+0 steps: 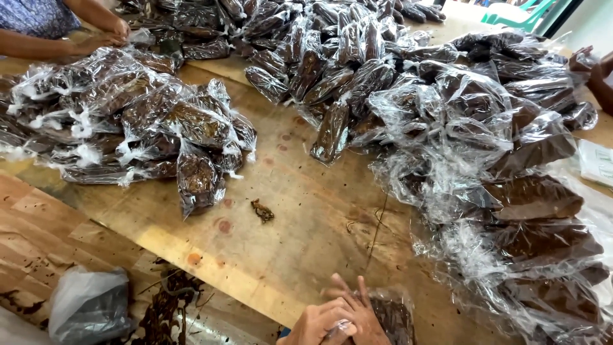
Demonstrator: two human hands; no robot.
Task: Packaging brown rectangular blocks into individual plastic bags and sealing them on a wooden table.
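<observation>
Here, both hands (335, 319) pinching a clear packet (389, 316) of brown filling, long axis running away from the person, plywood table (306, 223)

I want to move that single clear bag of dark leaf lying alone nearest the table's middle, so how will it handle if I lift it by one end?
The lone bag would probably sag, since its thin film looks crinkled. It seems light for its size, holding dry-looking leaf. The glossy plastic may slip, so grip the twisted end.
</observation>
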